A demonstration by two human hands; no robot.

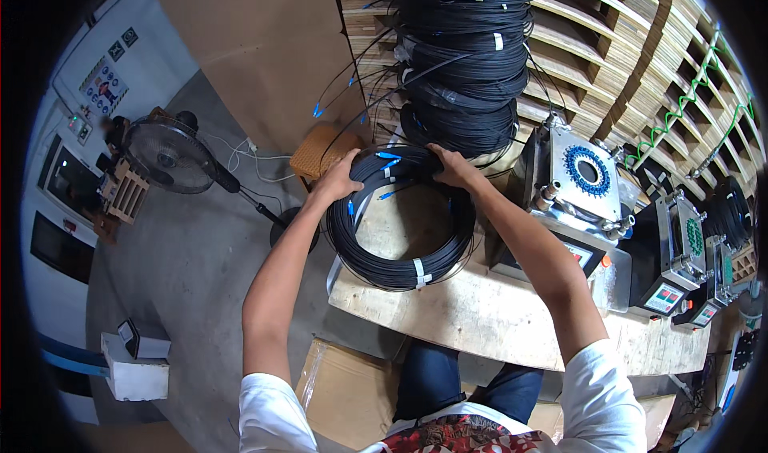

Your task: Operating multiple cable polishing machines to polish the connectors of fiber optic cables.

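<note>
**Coil wound and tied, both hands on its far rim**

Position: 1 black cable coil (400, 221) lies flat on the wooden worktop (496, 317), at its left end, partly overhanging the near-left corner. Blue connector ends (389, 156) show at the far rim, with more blue tips along the left side.

Hands: left hand (340, 177) grasps the far-left rim of the coil, fingers wrapped over the strands. Right hand (450, 165) grasps the far rim just right of the connectors, fingers curled over the bundle. Both forearms reach across from the lower edge.

Done, judged from how things lie: the coil is fully wound into a neat ring. 1 white tie (420, 273) binds it at the near rim. The connector ends sit gathered at the top, not trailing.

Left, as a judgement: I see only 1 tie for certain; the far rim under the hands may not yet be bound, but the fingers hide that part. The coil has not joined the stack (464, 61) of similar black coils that rises just beyond it, each with white ties.

Surroundings: grey machine with a blue ring (588, 169) to the right on the worktop, 2 more units (680, 253) further right. Fan (168, 155) on the floor to the left. Cardboard box (352, 389) under the worktop edge.
</note>
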